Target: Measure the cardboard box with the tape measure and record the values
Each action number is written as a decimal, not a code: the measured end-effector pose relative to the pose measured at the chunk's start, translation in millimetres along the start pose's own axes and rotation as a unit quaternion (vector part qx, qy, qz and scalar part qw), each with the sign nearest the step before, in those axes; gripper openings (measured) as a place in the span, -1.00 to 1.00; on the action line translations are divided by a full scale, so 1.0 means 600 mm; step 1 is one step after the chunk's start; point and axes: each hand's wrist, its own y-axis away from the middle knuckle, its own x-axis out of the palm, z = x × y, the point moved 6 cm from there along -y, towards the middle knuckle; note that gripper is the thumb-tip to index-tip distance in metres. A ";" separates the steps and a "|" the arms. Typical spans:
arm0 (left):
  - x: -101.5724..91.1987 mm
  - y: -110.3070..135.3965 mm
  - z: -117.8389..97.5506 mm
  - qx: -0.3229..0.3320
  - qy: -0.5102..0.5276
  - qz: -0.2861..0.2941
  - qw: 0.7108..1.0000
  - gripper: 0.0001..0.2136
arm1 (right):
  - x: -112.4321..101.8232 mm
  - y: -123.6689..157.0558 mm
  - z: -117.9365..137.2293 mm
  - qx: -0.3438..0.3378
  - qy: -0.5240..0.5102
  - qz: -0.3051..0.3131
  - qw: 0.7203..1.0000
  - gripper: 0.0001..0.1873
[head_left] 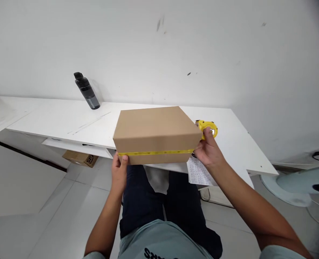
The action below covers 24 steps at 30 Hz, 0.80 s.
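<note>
A closed brown cardboard box (pixel 155 127) sits at the near edge of a white table (pixel 67 120). A yellow measuring tape strip (pixel 156 152) runs across the box's front face from corner to corner. My left hand (pixel 119 171) pinches the tape's free end against the box's lower left corner. My right hand (pixel 209 151) is closed round the yellow tape measure case (pixel 208 128) at the box's right corner.
A dark water bottle (pixel 86 90) stands at the back of the table by the white wall. A printed paper sheet (pixel 199 172) hangs over the table edge under my right hand. A small cardboard box (pixel 80 158) lies on the floor below. A fan base (pixel 288 183) stands right.
</note>
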 end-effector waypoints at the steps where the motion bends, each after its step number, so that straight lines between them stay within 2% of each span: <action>1: -0.011 -0.005 -0.021 0.026 -0.040 -0.008 0.999 -0.37 | 0.000 0.003 0.017 -0.014 -0.005 -0.005 1.000 -0.48; 4: -0.038 -0.026 -0.088 0.116 -0.128 -0.013 0.985 -0.39 | 0.004 0.013 0.070 -0.057 -0.007 -0.018 0.998 -0.43; 6: -0.042 -0.042 -0.125 0.156 -0.155 -0.005 0.976 -0.43 | 0.014 0.021 0.098 -0.086 0.006 -0.010 0.996 -0.40; 10: -0.028 -0.081 -0.163 0.179 -0.181 -0.008 0.967 -0.45 | 0.034 0.037 0.109 -0.106 0.020 0.003 0.994 -0.37; 13: -0.020 -0.119 -0.166 0.172 -0.196 -0.028 0.965 -0.47 | 0.046 0.053 0.086 -0.075 0.008 0.008 0.997 -0.33; 16: -0.011 -0.159 -0.159 0.142 -0.215 -0.019 0.966 -0.48 | 0.061 0.077 0.061 -0.056 0.008 0.006 0.998 -0.38; 20: 0.007 -0.201 -0.153 0.120 -0.220 0.003 0.968 -0.47 | 0.086 0.127 0.033 -0.112 0.022 -0.019 0.993 -0.52; 24: 0.036 -0.260 -0.131 0.076 -0.209 0.021 0.975 -0.42 | 0.118 0.182 -0.011 -0.119 0.006 -0.014 0.993 -0.40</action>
